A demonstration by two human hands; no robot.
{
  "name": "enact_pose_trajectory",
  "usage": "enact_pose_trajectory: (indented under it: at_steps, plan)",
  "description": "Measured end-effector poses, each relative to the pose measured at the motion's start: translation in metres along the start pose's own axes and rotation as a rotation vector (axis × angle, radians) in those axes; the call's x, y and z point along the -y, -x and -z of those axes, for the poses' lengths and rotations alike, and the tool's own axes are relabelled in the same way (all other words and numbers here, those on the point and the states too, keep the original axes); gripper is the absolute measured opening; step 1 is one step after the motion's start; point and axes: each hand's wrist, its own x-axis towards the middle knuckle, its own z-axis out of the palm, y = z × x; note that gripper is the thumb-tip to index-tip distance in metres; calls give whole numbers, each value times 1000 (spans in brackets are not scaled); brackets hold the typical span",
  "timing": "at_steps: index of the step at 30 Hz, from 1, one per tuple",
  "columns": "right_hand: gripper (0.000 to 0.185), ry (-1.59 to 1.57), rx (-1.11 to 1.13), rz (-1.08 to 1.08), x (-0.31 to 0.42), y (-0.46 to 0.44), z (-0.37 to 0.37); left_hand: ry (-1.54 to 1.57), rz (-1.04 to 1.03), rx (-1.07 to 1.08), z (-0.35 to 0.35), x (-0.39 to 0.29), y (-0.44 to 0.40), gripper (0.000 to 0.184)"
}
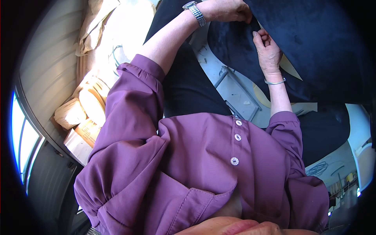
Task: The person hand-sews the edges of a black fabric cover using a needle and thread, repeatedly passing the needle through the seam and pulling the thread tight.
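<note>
A large sheet of dark navy cloth (321,43) spreads across the upper right, over my lap. At the top, my left hand (229,10), with a metal watch on its wrist, has its fingers bent down onto a narrow dark edge of the cloth. Just below and to the right, my right hand (269,55) is closed, with thumb and fingertips pinched at the same dark edge. A bangle circles that wrist. A pale yellow patch (290,69) shows in a gap beside the right hand. The left fingertips are partly hidden.
Between my dark-trousered legs a grey metal frame (239,96) stands on the floor. Paper-wrapped bundles (70,112) and a cardboard box (88,131) lie on the left, by a ribbed wall (51,58). Coiled wire (317,169) lies at lower right.
</note>
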Motion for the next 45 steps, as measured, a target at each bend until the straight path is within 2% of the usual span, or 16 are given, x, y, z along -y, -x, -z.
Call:
enact_pose_trajectory:
  at_steps: [8,11,14,17,20,23,25,26,29,30,32,35,38,41,45]
  plan:
    - [13,22,15,81,-10,-1,1,-73,-37,-25,-5,-3,-4,16]
    - [12,89,10,116,-10,0,1,-226,37,19,-6,-15,-6,19]
    - [11,263,26,175,5,2,6,-282,25,6,-10,-21,-4,20]
    - [11,360,56,237,10,0,9,-415,-10,-108,-29,-22,-4,23]
    - [9,432,94,267,11,-4,11,-409,-2,-136,-36,-33,1,24]
    - [11,592,68,438,15,-10,13,-372,15,-192,-46,-32,2,26]
    - [11,617,103,430,21,-9,15,-289,31,-240,-43,-33,9,24]
    - [11,631,121,423,24,-7,17,-152,36,-336,-43,-34,17,22]
    - [12,718,130,407,25,-5,22,-329,162,-641,-42,-56,44,19]
    - [13,715,130,443,25,-6,23,-411,178,-669,-44,-65,48,18]
    - [13,708,141,510,22,-10,24,-386,107,-694,-56,-77,50,17]
    - [14,815,52,752,17,-30,18,-390,96,-731,-64,-88,47,15]
    - [14,795,168,675,22,-27,26,-390,140,-832,-57,-84,40,14]
    - [16,748,183,616,25,-15,36,-480,87,-691,-62,-87,38,16]
    - [18,601,196,412,27,3,47,-545,-44,-547,-82,-88,28,21]
